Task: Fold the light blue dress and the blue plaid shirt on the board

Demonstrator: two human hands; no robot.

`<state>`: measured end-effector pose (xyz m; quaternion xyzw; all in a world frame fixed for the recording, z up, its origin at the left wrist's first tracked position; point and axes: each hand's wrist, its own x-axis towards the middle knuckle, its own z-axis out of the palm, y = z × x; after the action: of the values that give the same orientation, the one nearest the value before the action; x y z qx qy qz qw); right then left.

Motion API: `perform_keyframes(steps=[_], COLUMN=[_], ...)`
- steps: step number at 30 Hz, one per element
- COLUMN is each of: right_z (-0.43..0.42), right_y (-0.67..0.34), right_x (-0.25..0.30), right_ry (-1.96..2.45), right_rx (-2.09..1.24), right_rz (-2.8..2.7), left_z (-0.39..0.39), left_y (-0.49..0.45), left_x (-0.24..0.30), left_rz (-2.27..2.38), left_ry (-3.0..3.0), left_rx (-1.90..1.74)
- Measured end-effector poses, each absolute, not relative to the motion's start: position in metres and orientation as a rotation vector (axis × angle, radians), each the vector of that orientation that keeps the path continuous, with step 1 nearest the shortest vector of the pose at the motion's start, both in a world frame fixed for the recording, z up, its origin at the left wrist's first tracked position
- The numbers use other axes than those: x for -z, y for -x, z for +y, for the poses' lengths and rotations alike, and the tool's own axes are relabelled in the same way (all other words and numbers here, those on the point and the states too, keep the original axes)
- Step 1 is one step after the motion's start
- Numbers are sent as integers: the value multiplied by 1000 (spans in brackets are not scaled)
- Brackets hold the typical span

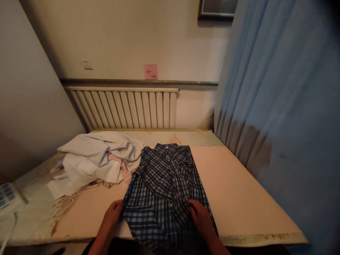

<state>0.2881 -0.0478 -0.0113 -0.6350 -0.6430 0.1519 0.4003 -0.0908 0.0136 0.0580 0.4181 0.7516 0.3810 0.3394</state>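
A dark blue plaid button-up shirt (162,187) lies front up on the table, its collar at the far end and its lower part reaching the near edge. One sleeve is folded diagonally across the chest. My left hand (113,215) is closed on the shirt's left side edge, fingertips partly hidden by the cloth. On the other side, my right hand (201,216) pinches the cloth near the end of the folded sleeve, over the shirt's front. The shirt's bottom runs out of view below.
A rumpled heap of pale striped clothes (92,159) sits left of the shirt. Under it all is a pink sheet (239,191) on a flowered cover (34,212). A white device with a cord (10,198) stands at far left. A blue curtain (287,124) hangs right; a radiator (127,109) is behind.
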Motion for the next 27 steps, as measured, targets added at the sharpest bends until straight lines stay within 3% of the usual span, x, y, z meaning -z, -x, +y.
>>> perform_keyframes(steps=[7,17,27], right_z=[-49,-48,-48], right_y=[-289,-290,-290], right_x=[13,12,12], right_ry=[1597,1601,1594], right_rx=[-362,-370,-362], right_rz=[-1642,-1644,-1649], left_z=[16,-12,-22], left_y=[121,78,36], left_x=[-47,-52,-55], left_rz=[2146,2278,2057], left_ry=[-1177,-1586,-2131], left_rx=[-749,-479,-27])
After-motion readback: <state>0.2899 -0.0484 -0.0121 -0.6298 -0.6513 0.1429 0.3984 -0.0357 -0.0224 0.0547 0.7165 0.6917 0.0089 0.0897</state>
